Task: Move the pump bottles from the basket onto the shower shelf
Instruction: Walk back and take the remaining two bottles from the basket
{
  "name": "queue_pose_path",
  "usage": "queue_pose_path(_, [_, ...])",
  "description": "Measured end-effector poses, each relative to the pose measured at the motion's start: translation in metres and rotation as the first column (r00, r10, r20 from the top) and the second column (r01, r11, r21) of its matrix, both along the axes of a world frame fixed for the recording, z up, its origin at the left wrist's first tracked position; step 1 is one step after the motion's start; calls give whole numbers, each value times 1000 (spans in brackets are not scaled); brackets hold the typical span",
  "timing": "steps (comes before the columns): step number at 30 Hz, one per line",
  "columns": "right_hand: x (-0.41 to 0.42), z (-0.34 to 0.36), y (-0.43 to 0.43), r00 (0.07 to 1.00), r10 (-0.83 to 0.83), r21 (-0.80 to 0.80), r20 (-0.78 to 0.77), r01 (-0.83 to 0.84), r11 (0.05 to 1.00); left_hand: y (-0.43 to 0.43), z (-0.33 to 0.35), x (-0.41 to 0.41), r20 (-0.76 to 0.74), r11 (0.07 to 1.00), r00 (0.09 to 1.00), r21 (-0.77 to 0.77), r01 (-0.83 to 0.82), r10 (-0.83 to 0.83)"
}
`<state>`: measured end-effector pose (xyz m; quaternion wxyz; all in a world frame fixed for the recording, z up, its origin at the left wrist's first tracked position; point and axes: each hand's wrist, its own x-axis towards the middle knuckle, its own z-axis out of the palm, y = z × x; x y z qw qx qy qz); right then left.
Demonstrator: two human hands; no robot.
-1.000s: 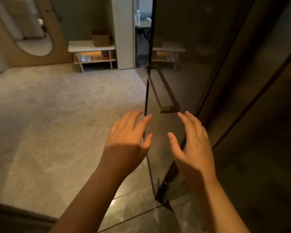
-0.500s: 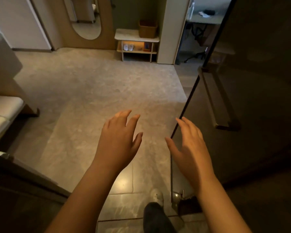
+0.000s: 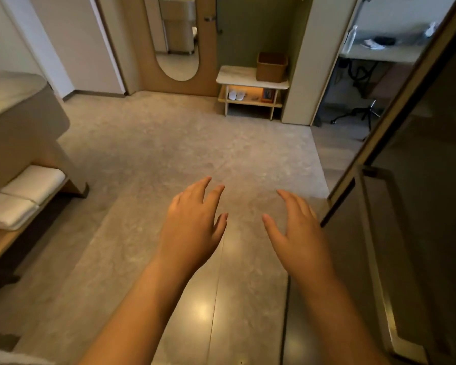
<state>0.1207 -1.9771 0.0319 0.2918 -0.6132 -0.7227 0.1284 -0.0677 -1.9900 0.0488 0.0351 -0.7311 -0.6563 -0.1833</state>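
Observation:
My left hand [image 3: 192,225] and my right hand [image 3: 299,233] hover side by side over the grey floor, palms down, fingers spread, holding nothing. A brown basket [image 3: 271,67] stands far ahead on a small white-topped bench [image 3: 237,76] against the back wall. Its inside is hidden from here, so no pump bottles show. No shower shelf is in view.
A dark glass door [image 3: 416,206] with a long bar handle [image 3: 379,259] stands on the right. A counter [image 3: 19,122] with folded white towels [image 3: 24,196] below is on the left. An oval mirror [image 3: 178,38] hangs on the back wall, and a desk and chair show through the right opening.
The view has swung left, away from the glass door and onto the room. The door has slid to the right edge. Both hands stay spread and empty.

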Motion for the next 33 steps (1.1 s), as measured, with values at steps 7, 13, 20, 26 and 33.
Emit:
queue_pose_path(7, [-13,-18,89,999,15,-102,-45,-19,995,65,-9,4,25,996,997,-57,-66,67])
queue_pose_path(13, [-31,-18,168,998,46,-57,-41,-48,997,140,-12,-15,16,996,998,-53,-67,68])
queue_pose_path(20, [-57,-10,282,999,49,3,13,-50,999,271,-13,-48,69,1000,998,-29,5,-3])
queue_pose_path(26, [-87,-4,385,999,25,-7,41,-24,1000,386,-12,-87,112,999,993,-10,38,-37])
queue_pose_path(33, [-97,-13,465,999,-43,-22,20,44,999,489,-17,-95,107,991,988,-58,120,-113])
